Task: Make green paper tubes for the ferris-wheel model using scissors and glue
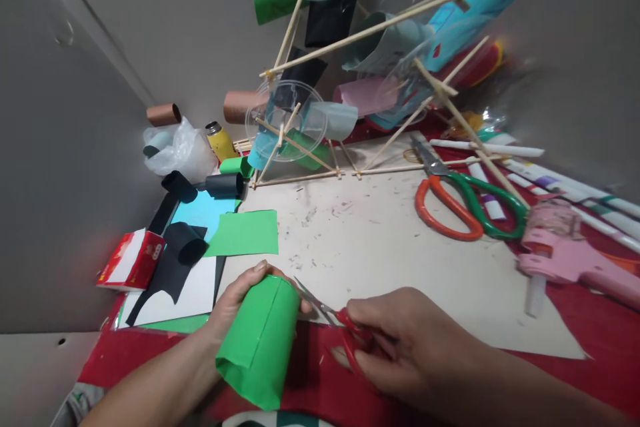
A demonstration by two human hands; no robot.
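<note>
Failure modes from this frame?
1. The tips of the red scissors in the right hand sit right by the fingertips of the left hand at the rim of the green paper roll; a nick seems possible.
2. Only that hand steadies the soft roll, so it may crush or the cut may wander.

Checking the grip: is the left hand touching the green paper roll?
Touching. The head view shows the left hand wrapped around the green paper roll, fingers on its upper edge.
</note>
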